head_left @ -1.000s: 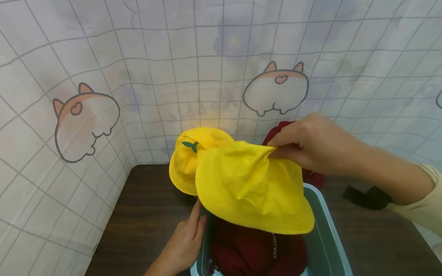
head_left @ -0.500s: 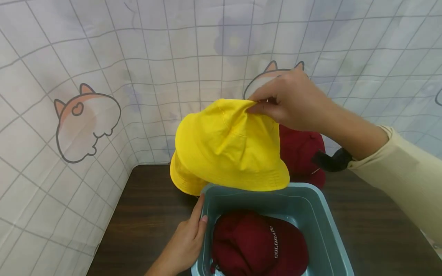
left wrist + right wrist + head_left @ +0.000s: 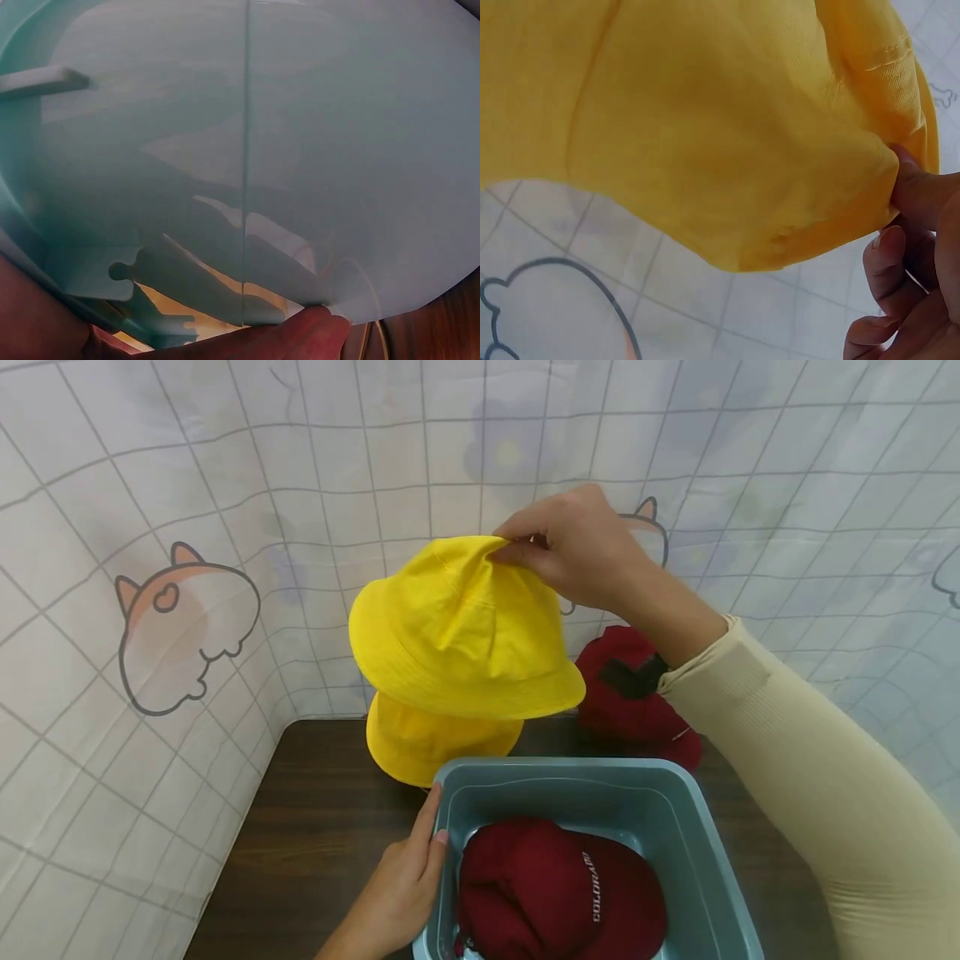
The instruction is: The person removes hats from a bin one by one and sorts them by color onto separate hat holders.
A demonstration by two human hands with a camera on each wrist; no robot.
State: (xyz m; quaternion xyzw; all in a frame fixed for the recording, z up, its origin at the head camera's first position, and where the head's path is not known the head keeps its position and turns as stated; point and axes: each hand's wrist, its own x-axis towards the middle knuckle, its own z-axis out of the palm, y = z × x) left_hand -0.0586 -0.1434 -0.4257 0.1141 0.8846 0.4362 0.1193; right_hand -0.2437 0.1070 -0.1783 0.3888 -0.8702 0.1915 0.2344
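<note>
My right hand (image 3: pixel 573 547) pinches the crown of a yellow bucket hat (image 3: pixel 465 627), holding it up over a second yellow bucket hat (image 3: pixel 438 739) behind the tub. The lifted hat covers much of the lower one in the head view. In the right wrist view, thumb and finger nip the yellow cloth (image 3: pixel 705 135). My left hand (image 3: pixel 401 877) rests along the left side of a blue-green plastic tub (image 3: pixel 720 852), its fingers fairly straight against the wall. Inside the tub lies a dark red baseball cap (image 3: pixel 555 889) with COLORADO lettering.
Another dark red cap (image 3: pixel 626 693) sits behind the tub at the right, partly hidden by my right sleeve. The dark wooden table (image 3: pixel 315 827) meets a grid-patterned cloth backdrop (image 3: pixel 375 485) at the back and left.
My right hand has lifted the yellow bucket hat up and to the left, from over the tub to above the other yellow hat. The red cap in the tub is uncovered. My left hand stays put.
</note>
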